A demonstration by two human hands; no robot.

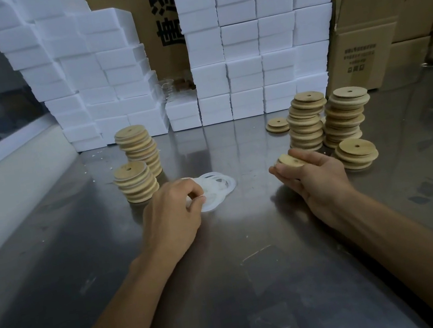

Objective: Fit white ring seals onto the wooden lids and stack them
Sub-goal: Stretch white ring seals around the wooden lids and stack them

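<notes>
A ring seal was being picked while a lid was held ready.

The left hand (173, 209) was pinched on a white ring seal (207, 205) from the loose pile (220, 184); a wooden lid (291, 162) was gripped edge-on in the right hand (310, 175), presumably to receive it, beside the lid stacks (304, 123).

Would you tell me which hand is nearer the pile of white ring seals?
Left. The left hand pinches a seal at the pile; the right hand is off to its right, holding a wooden lid.
</notes>
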